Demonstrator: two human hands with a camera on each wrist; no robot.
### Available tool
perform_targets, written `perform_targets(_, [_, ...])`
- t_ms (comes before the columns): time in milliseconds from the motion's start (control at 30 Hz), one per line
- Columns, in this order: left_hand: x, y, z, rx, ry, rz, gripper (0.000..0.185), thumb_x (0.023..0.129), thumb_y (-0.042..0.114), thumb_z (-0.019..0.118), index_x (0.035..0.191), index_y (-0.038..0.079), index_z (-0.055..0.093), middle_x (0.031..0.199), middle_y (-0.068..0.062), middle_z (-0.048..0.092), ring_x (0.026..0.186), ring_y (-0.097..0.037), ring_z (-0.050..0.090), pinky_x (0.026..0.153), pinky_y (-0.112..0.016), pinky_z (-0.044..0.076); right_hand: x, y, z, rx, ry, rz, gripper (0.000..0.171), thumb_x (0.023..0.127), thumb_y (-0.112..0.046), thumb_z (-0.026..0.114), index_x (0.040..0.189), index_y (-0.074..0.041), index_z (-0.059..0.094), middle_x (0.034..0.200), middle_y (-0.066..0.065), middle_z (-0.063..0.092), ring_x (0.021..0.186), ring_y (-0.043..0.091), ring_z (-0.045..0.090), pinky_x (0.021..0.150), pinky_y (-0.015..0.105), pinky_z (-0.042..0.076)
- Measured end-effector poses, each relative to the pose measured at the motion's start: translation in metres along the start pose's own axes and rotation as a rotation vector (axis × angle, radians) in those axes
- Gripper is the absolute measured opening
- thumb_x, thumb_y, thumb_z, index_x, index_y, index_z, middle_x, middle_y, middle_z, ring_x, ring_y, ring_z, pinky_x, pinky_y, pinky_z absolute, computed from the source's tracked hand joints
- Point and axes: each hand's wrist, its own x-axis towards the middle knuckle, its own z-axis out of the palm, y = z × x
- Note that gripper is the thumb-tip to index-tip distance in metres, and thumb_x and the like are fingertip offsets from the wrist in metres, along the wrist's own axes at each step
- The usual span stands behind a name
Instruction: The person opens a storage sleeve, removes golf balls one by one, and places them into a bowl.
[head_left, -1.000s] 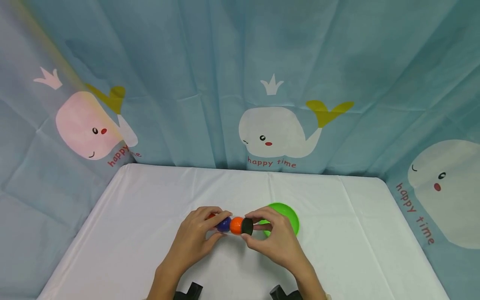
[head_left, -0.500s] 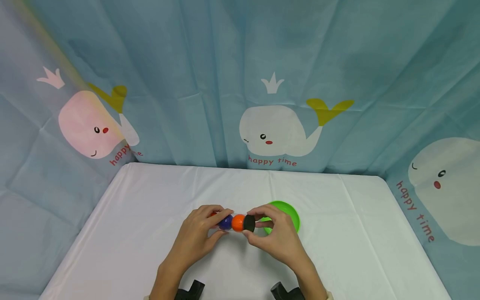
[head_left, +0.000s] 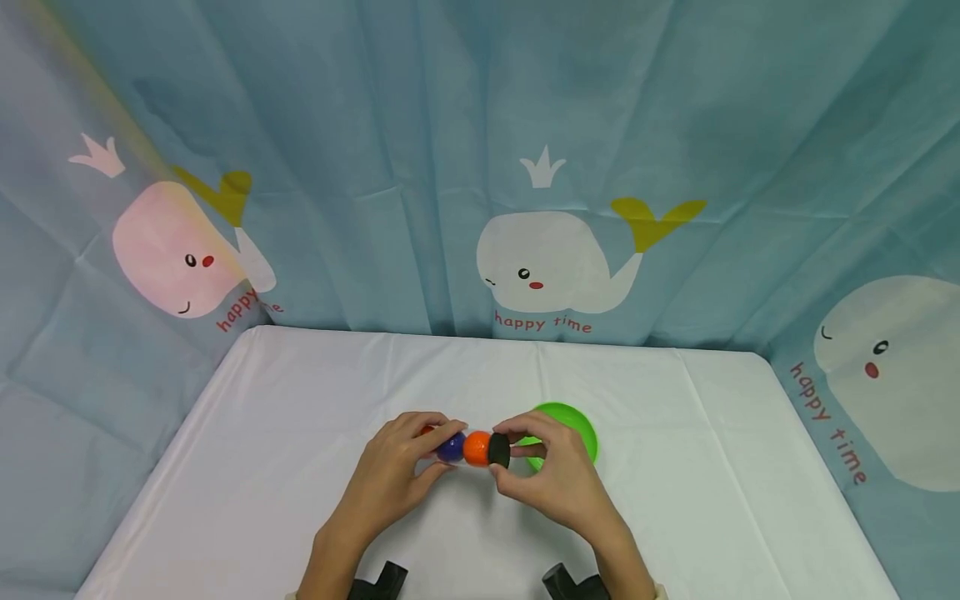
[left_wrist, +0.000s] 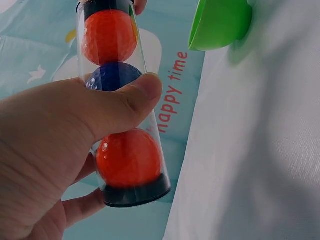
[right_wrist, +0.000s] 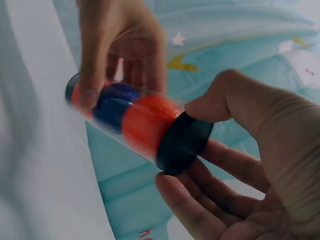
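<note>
Holding the clear tube of balls level above the white table, my left hand wraps its middle to steady it while my right hand pinches the black end cap; green bowl sits just behind.

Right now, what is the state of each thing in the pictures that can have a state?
Clear tube: held level above the table, black caps on both ends.
Balls: orange, blue, orange, in a row inside the tube.
Right cap: on the tube end, pinched.
Green bowl: upright on the table, looks empty.
Left hand: grips the tube.
Right hand: pinches the right cap.
</note>
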Motion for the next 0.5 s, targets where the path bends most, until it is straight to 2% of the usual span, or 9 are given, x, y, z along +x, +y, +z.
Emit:
perform_targets(233, [-0.0006, -0.0019, -0.0016, -0.024, -0.004, -0.012, 0.061, 0.076, 0.02, 0.097, 0.131, 0.03, 0.075, 0.124, 0.008, 0.071, 0.12, -0.014, 0.068, 0.095, -0.04, 0.062, 0.0003, 0.0015, -0.0003, 0.002, -0.031, -0.024, 0.038, 0.082, -0.009, 0.088, 0.114, -0.022, 0.075, 0.114, -0.007, 0.072, 0.103, 0.013, 0.07, 0.087, 0.022, 0.063])
perform_targets(500, [-0.0012, -0.0047, 0.0004, -0.053, -0.001, -0.05, 0.06, 0.076, 0.02, 0.097, 0.131, 0.029, 0.075, 0.126, 0.007, 0.072, 0.118, -0.015, 0.07, 0.094, -0.036, 0.064, 0.0002, 0.0035, -0.0011, 0.001, 0.02, -0.065, 0.041, 0.085, -0.008, 0.087, 0.121, -0.019, 0.07, 0.115, -0.004, 0.068, 0.105, 0.014, 0.068, 0.089, 0.029, 0.065])
